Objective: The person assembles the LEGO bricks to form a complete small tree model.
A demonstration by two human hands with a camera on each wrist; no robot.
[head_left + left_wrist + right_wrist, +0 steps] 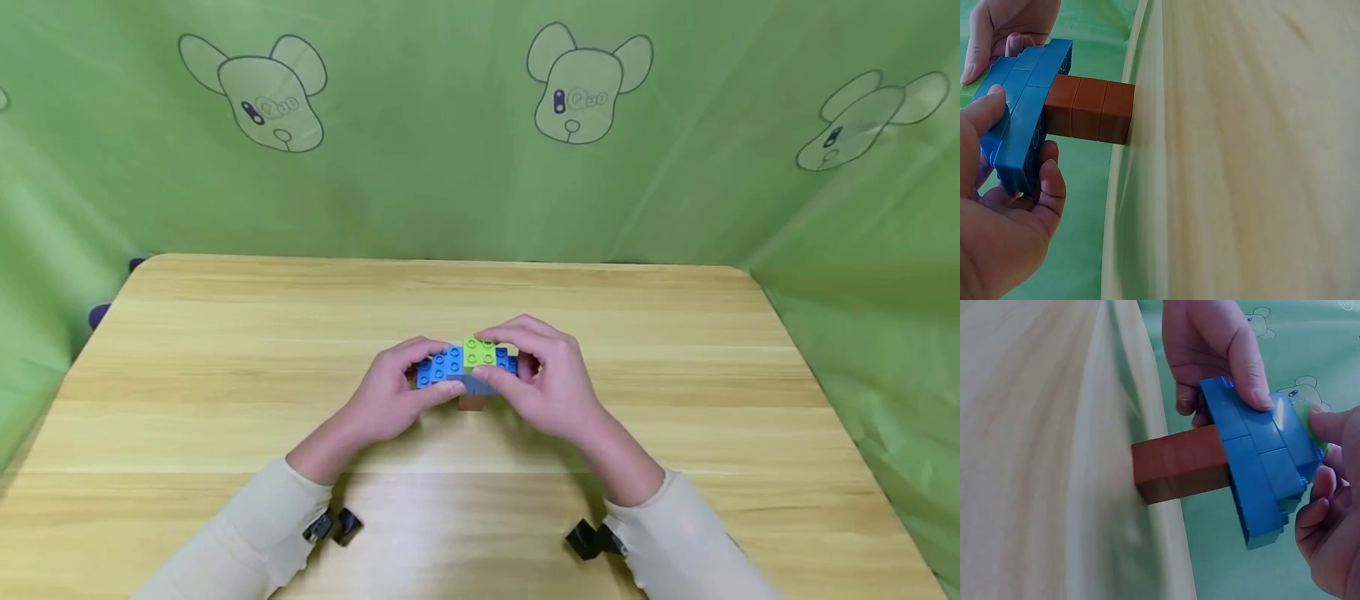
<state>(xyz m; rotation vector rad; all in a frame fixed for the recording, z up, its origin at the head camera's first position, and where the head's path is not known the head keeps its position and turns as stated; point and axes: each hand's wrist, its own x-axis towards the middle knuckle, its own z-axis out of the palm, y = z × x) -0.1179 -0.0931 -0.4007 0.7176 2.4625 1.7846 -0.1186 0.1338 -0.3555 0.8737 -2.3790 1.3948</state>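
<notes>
A brick model stands upright at the middle of the table, with stepped layers of blue bricks over a narrow column of brown bricks. My left hand grips the left end of the blue layers, thumb on the near face and fingers behind and underneath. On top sits a lime green brick, which my right hand pinches between thumb and fingers. Seen from the right wrist, the blue bricks partly cover that green brick. The column's foot meets the tabletop.
The wooden table has rounded far corners. A green curtain printed with animal heads hangs behind it and along the sides. Black camera mounts stick out from both beige sleeves over the near part of the table.
</notes>
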